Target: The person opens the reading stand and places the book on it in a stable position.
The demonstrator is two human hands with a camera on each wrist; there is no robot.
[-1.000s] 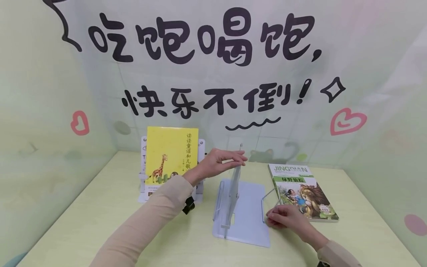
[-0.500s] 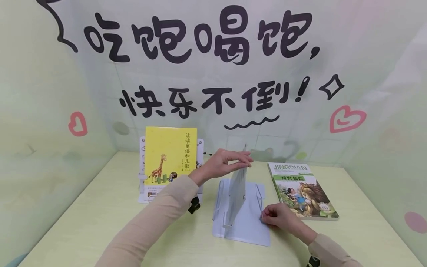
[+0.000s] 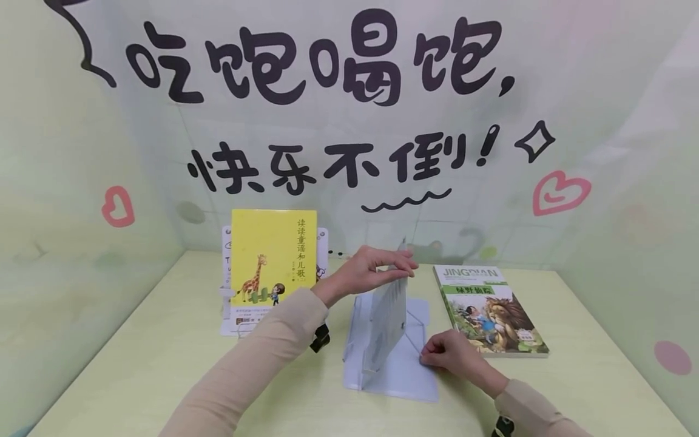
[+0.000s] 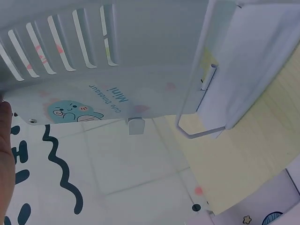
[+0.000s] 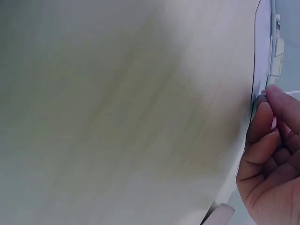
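Observation:
A pale blue book stand stands half unfolded in the head view, its flat base (image 3: 401,385) on the table. My left hand (image 3: 374,271) holds the top edge of its upright panel (image 3: 384,328), thumb on the near side. Slots and a printed dinosaur (image 4: 75,110) show on that panel in the left wrist view, beside a bent wire loop (image 4: 191,84). Low at the base's right edge, my right hand (image 3: 453,355) pinches a thin wire support (image 3: 414,343) that slants up to the panel. The right wrist view shows thumb and index fingertips together, the other fingers of the right hand (image 5: 274,159) curled.
At the left, a yellow book (image 3: 273,255) with a giraffe leans on another white stand (image 3: 226,309). A picture book (image 3: 491,315) lies flat right of the base. The patterned wall (image 3: 349,121) closes off the back of the table (image 3: 136,358).
The panel has tilted rightward, showing more of its left face. My left hand moved slightly right with it. My right hand moved left, bringing the wire support in over the base toward the panel.

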